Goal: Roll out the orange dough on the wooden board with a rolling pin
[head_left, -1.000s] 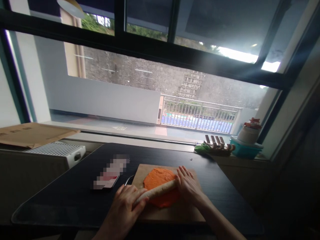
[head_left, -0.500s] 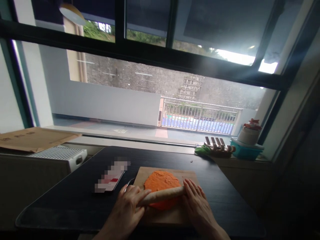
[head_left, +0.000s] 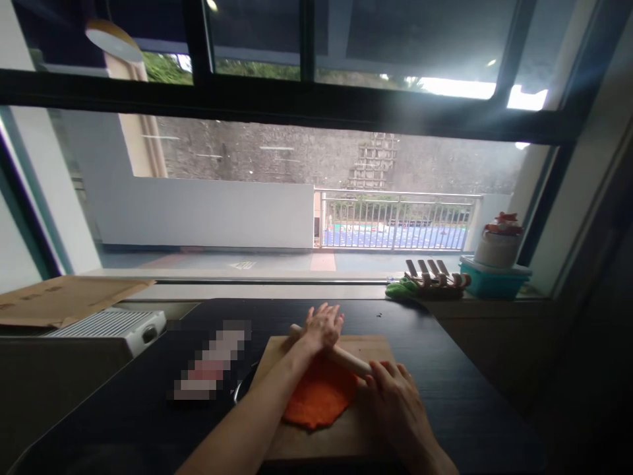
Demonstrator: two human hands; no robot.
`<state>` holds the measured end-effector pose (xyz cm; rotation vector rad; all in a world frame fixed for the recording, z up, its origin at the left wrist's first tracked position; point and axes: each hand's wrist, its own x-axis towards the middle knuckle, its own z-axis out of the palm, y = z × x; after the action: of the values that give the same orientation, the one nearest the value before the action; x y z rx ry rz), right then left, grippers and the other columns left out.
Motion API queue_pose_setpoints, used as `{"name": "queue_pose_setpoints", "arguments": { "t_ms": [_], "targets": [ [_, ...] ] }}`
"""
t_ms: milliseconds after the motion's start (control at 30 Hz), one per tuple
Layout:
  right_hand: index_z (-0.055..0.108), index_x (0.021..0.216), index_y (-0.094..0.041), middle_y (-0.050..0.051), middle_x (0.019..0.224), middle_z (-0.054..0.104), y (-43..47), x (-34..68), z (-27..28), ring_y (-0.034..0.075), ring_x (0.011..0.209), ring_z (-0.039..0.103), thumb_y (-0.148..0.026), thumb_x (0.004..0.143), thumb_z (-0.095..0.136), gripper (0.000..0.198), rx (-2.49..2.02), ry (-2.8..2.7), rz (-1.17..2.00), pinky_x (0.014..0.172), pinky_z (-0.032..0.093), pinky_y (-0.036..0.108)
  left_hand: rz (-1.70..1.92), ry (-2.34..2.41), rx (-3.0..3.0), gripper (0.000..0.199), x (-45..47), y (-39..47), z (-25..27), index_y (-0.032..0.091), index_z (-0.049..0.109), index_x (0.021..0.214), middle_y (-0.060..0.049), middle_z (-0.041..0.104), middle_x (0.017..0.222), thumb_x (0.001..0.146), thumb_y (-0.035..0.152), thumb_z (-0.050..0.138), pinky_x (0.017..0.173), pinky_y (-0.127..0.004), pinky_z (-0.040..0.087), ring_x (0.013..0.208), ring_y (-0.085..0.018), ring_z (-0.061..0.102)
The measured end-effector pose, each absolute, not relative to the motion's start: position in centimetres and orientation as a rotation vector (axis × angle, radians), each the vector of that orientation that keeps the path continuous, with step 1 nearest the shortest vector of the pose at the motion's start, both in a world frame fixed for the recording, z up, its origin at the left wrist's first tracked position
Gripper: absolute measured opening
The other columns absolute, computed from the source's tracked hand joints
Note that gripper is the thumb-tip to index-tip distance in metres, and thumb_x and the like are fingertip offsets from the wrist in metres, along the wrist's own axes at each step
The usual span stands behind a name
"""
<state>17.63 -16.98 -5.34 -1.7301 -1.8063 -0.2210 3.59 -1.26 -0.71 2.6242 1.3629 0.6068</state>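
Observation:
A pale rolling pin [head_left: 352, 361] lies slantwise across the far part of a flat sheet of orange dough [head_left: 319, 398]. My left hand [head_left: 324, 328] bears down on the pin towards its far left end, which pokes out past the wrist. At the near right end, my right hand [head_left: 395, 390] has its fingers over the pin. The dough rests on a wooden board [head_left: 297, 443], and my left forearm covers part of both. Beside the board's left edge shows a bit of a curved metal rim [head_left: 237, 394].
The dark table [head_left: 465, 396] stands against a window. A blurred-out flat item [head_left: 212, 363] lies left of the board. On the sill are a slatted rack [head_left: 435, 280], a green cloth [head_left: 401, 288] and a teal box [head_left: 494, 278] with a jar [head_left: 497, 244] on top.
My left hand has swung forward with its end of the rolling pin, so the pin now slants the other way and lies farther up the dough. My right hand stays at its end.

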Motion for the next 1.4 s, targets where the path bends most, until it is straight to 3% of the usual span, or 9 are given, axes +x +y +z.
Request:
{"name": "queue_pose_setpoints", "arguments": {
  "t_ms": [167, 367, 533, 633, 767, 933, 1133, 1400],
  "targets": [
    [0.061, 0.102, -0.026, 0.004, 0.095, 0.063, -16.1, 17.7, -5.2, 0.021, 0.086, 0.056, -0.029, 0.094, 0.039, 0.024, -1.743, -1.783, -0.274, 0.076, 0.041, 0.033, 0.398, 1.435, 2.561, 0.058, 6.1, 1.7, 0.1, 0.013, 0.041, 0.137, -0.015, 0.043, 0.143, 0.094, 0.047, 0.021, 0.111, -0.054, 0.021, 0.136, -0.029, 0.031],
    [0.057, 0.115, -0.027, 0.004, 0.099, 0.062, -17.7, 15.1, -4.5, 0.021, 0.091, 0.056, -0.022, 0.091, 0.043, 0.028, -1.704, -1.791, -0.231, 0.084, 0.041, 0.033, 0.217, 1.446, 2.600, 0.048, 2.3, -0.9, -0.3, 0.024, 0.047, 0.134, -0.005, 0.040, 0.147, 0.094, 0.038, 0.024, 0.111, -0.054, 0.017, 0.138, -0.028, 0.028],
    [0.058, 0.111, -0.029, 0.002, 0.097, 0.061, -18.9, 12.4, -4.3, 0.020, 0.092, 0.054, -0.018, 0.087, 0.049, 0.028, -1.646, -1.835, -0.143, 0.084, 0.039, 0.032, 0.156, 1.515, 2.636, 0.056, -3.5, -5.1, -0.2, 0.019, 0.032, 0.144, -0.006, 0.031, 0.151, 0.094, 0.037, 0.015, 0.114, -0.049, 0.012, 0.142, -0.022, 0.019],
    [0.060, 0.101, -0.028, 0.001, 0.093, 0.061, -19.0, 11.8, -4.2, 0.019, 0.090, 0.053, -0.018, 0.084, 0.052, 0.021, -1.636, -1.840, -0.133, 0.084, 0.039, 0.032, 0.113, 1.511, 2.636, 0.057, -4.8, -6.0, -0.1, 0.019, 0.031, 0.144, -0.006, 0.028, 0.152, 0.094, 0.037, 0.011, 0.114, -0.049, 0.012, 0.142, -0.021, 0.017],
    [0.061, 0.091, -0.026, 0.002, 0.093, 0.062, -18.3, 13.0, -3.9, 0.020, 0.090, 0.054, -0.023, 0.086, 0.050, 0.012, -1.678, -1.830, -0.137, 0.081, 0.040, 0.031, 0.097, 1.524, 2.611, 0.056, -2.5, -4.1, -0.1, 0.016, 0.036, 0.141, -0.011, 0.032, 0.150, 0.094, 0.039, 0.018, 0.112, -0.053, 0.015, 0.141, -0.025, 0.020],
    [0.060, 0.107, -0.029, 0.002, 0.096, 0.064, -16.9, 15.8, -4.5, 0.020, 0.090, 0.056, -0.026, 0.091, 0.044, 0.023, -1.687, -1.768, -0.190, 0.083, 0.042, 0.032, 0.239, 1.485, 2.620, 0.057, 2.7, -0.8, 0.0, 0.016, 0.044, 0.137, -0.012, 0.043, 0.143, 0.094, 0.047, 0.020, 0.109, -0.053, 0.023, 0.135, -0.030, 0.033],
    [0.061, 0.110, -0.028, 0.004, 0.094, 0.064, -15.5, 17.3, -6.2, 0.021, 0.086, 0.057, -0.032, 0.092, 0.044, 0.025, -1.678, -1.697, -0.228, 0.079, 0.045, 0.032, 0.370, 1.479, 2.601, 0.067, 5.9, 1.1, 0.1, 0.005, 0.042, 0.135, -0.019, 0.048, 0.136, 0.094, 0.048, 0.011, 0.103, -0.054, 0.030, 0.131, -0.033, 0.037],
    [0.059, 0.115, -0.030, 0.003, 0.098, 0.063, -17.2, 15.5, -4.6, 0.021, 0.092, 0.055, -0.025, 0.089, 0.049, 0.028, -1.649, -1.767, -0.151, 0.085, 0.042, 0.033, 0.172, 1.531, 2.562, 0.054, 2.3, -0.5, 0.1, 0.022, 0.048, 0.132, -0.010, 0.045, 0.142, 0.094, 0.049, 0.022, 0.108, -0.060, 0.019, 0.136, -0.030, 0.031]
  ]
}}
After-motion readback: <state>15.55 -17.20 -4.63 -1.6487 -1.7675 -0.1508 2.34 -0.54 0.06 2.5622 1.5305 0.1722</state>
